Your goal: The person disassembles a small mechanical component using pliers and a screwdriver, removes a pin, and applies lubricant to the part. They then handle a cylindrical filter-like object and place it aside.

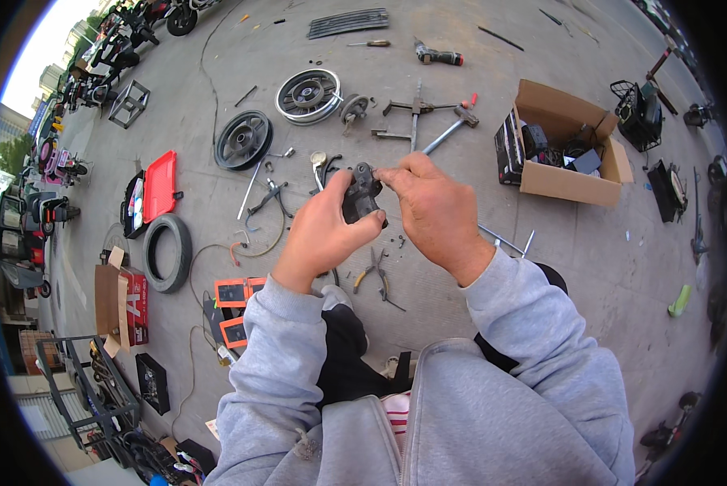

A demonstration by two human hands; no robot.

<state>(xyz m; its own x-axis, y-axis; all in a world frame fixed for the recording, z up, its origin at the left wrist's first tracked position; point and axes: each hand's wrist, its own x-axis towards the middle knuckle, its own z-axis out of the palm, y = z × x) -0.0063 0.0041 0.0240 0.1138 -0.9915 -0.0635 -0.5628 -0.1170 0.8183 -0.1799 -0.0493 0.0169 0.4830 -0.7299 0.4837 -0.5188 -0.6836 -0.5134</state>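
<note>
- The part (364,197), dark and metal, is in the person's hands at the centre of the view, above the ground (440,320).
- The left hand (319,235) grips it from 9 o'clock, fingers wrapped on the far side, thumb pressed on its lower face.
- The right hand (440,206) meets it at 2 o'clock; thumb and forefinger close in at its upper edge, the others curled. I cannot tell whether they pinch anything small.
- From the part, pliers (375,267) lie near at 6 o'clock, handles spread.
- At 11 o'clock lies a silver-rimmed wheel (307,95); at 10, a dark wheel (243,139).
- A hammer (466,117) lies at 2 o'clock, a drill (439,57) farther off at 1.
- Towards 3 o'clock stands an open box (570,186) full of dark items.
- A red case (162,186) lies open at 9 o'clock, a tyre (187,253) just beside it, towards 8.
</note>
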